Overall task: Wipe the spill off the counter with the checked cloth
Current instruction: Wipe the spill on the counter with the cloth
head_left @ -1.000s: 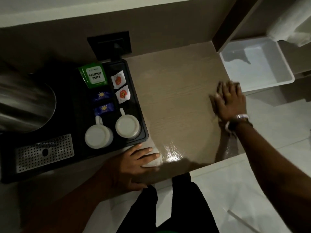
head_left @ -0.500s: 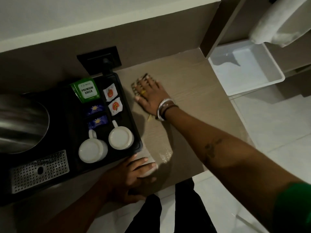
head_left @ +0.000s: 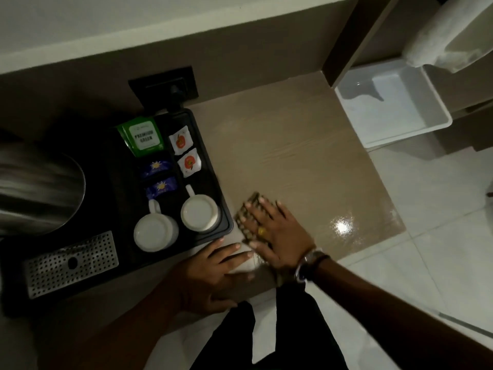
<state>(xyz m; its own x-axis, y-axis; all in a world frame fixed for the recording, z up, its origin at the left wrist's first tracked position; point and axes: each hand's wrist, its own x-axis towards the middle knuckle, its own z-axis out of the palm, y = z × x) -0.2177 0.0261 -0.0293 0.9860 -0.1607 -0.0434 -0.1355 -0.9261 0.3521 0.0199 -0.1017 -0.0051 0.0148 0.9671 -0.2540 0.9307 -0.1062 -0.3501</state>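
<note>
My right hand [head_left: 274,231] presses flat on the checked cloth [head_left: 245,217], which peeks out under my fingers on the wooden counter [head_left: 293,156], just right of the black tray. A wet shiny patch [head_left: 342,227] glints near the counter's front right corner. My left hand [head_left: 213,271] rests flat on the counter's front edge, fingers spread, over a small white object [head_left: 246,264] that I cannot identify.
The black tray [head_left: 225,220] holds two upturned white cups [head_left: 200,213], tea sachets and a green packet [head_left: 142,136]. A steel kettle [head_left: 34,188] and drip grate [head_left: 70,263] sit at left. A white bin [head_left: 394,105] stands on the floor right.
My right hand slid the cloth from the counter's right side to the back near the tray, then down toward the front beside my left hand. The left hand stayed put.
</note>
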